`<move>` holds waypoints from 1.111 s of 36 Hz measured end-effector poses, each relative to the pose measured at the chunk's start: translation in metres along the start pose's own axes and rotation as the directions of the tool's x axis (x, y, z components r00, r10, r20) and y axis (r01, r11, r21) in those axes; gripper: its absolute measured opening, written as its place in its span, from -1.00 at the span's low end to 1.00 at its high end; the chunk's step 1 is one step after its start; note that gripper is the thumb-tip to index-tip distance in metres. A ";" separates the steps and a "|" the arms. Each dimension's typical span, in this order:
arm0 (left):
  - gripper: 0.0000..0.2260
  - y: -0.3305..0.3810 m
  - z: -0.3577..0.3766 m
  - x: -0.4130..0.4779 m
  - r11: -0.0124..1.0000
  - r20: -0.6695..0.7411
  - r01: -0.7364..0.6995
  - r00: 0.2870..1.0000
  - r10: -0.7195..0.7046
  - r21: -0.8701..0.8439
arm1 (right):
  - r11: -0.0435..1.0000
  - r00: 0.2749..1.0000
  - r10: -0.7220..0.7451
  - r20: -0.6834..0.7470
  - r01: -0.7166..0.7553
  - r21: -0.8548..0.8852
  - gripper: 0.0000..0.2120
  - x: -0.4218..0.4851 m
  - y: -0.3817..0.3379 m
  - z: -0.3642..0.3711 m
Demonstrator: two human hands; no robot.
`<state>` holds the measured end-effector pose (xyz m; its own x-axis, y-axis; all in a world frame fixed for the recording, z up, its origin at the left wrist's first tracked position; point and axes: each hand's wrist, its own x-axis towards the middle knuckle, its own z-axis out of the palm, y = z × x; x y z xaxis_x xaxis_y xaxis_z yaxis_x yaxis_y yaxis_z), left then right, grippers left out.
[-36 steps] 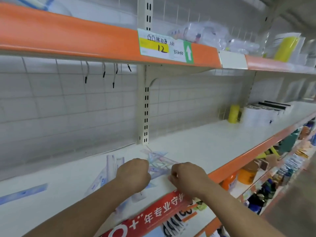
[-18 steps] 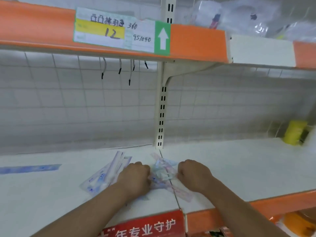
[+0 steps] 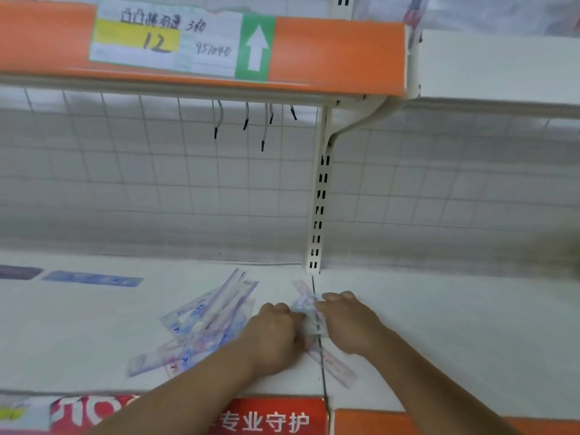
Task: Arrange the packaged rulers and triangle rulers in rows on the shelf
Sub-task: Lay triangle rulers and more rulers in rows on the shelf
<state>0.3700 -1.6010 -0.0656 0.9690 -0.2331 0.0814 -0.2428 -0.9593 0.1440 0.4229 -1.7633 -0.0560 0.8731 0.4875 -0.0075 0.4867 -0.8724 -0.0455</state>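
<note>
A loose pile of clear packaged rulers lies fanned out on the white shelf, left of my hands. My left hand and my right hand sit close together, fingers curled, both gripping a small bundle of packaged rulers between them at the seam of two shelf boards. One long ruler package sticks out toward the front edge under my right wrist. A single blue ruler package lies flat far left near the back.
A slotted upright post stands just behind my hands against the wire grid back. Metal hooks hang under the orange upper shelf with its price label. A red sign strip runs along the front edge.
The view has swung left and closer, so the post is now right of centre. My hands have drawn nearer together on the small bundle; the pile at left stays put.
</note>
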 end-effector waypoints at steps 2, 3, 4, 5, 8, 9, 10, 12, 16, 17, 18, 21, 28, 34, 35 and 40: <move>-0.69 0.001 0.002 -0.001 1.000 0.020 -0.012 1.000 0.011 0.023 | 1.000 1.000 0.020 0.013 -0.020 -0.012 -0.58 -0.002 0.002 0.001; -0.67 0.001 0.002 -0.001 0.999 0.022 -0.013 1.000 0.012 0.044 | 0.999 0.999 0.036 0.010 -0.036 -0.016 -0.63 -0.003 0.003 0.000; -0.66 0.002 0.001 -0.002 0.998 0.027 -0.009 1.000 0.007 0.064 | 0.998 0.999 0.052 -0.001 -0.052 -0.017 -0.68 -0.004 0.005 -0.001; -0.66 0.003 0.000 -0.002 0.997 0.022 -0.009 1.000 0.007 0.076 | 0.998 0.998 0.065 -0.014 -0.065 -0.017 -0.72 -0.004 0.006 -0.003; -0.69 0.003 -0.003 0.000 0.998 -0.005 -0.008 1.000 0.008 0.068 | 0.997 0.995 0.081 -0.066 -0.082 -0.005 -0.72 -0.003 0.010 -0.008; -0.70 0.003 -0.003 0.000 0.998 -0.014 -0.013 1.000 0.014 0.057 | 0.996 0.993 0.086 -0.076 -0.086 0.003 -0.72 -0.002 0.010 -0.009; -0.72 0.003 -0.004 0.000 0.999 -0.021 -0.023 0.999 0.024 0.046 | 0.996 0.992 0.091 -0.086 -0.089 0.023 -0.73 -0.001 0.011 -0.009; -0.74 0.004 -0.002 0.002 0.999 -0.015 -0.047 0.999 0.047 0.020 | 0.992 0.991 0.102 -0.087 -0.096 0.080 -0.72 0.001 0.010 -0.009; -0.77 0.005 0.002 0.005 0.996 0.035 -0.085 0.996 0.084 0.005 | 0.989 0.994 0.107 -0.031 -0.103 0.107 -0.69 0.002 0.010 -0.004; -0.77 0.004 0.002 0.006 0.996 0.034 -0.089 0.996 0.088 0.014 | 0.990 0.994 0.104 -0.025 -0.101 0.096 -0.69 0.002 0.011 -0.004; -0.77 0.004 0.002 0.007 0.996 0.028 -0.091 0.996 0.090 0.023 | 0.992 0.995 0.101 -0.019 -0.099 0.083 -0.69 0.002 0.012 -0.003; -0.79 0.003 0.000 0.009 0.993 0.021 -0.108 0.994 0.107 0.055 | 0.993 0.995 0.095 0.023 -0.096 0.073 -0.61 0.002 0.012 -0.005; -0.78 0.004 -0.009 0.011 0.983 0.048 -0.160 0.987 0.156 0.092 | 0.996 0.996 0.082 0.022 -0.082 0.032 -0.66 0.001 0.012 -0.006; -0.79 0.004 -0.012 0.008 0.981 0.054 -0.159 0.987 0.154 0.114 | 0.992 0.999 0.050 0.010 -0.048 -0.113 -0.71 -0.003 0.010 -0.008; -0.82 0.005 -0.013 0.007 0.979 0.048 -0.156 0.987 0.151 0.128 | 0.989 0.999 0.042 0.010 -0.040 -0.144 -0.72 -0.004 0.008 -0.010; -0.85 0.009 -0.022 0.006 0.979 0.031 -0.116 0.993 0.113 0.167 | 0.971 0.997 0.008 -0.076 -0.026 -0.240 -0.86 -0.011 -0.004 -0.023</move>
<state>0.3722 -1.6073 -0.0417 0.9365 -0.3444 0.0661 -0.3429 -0.9388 -0.0335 0.4118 -1.7658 -0.0325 0.8768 0.4762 0.0675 0.4564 -0.8681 0.1954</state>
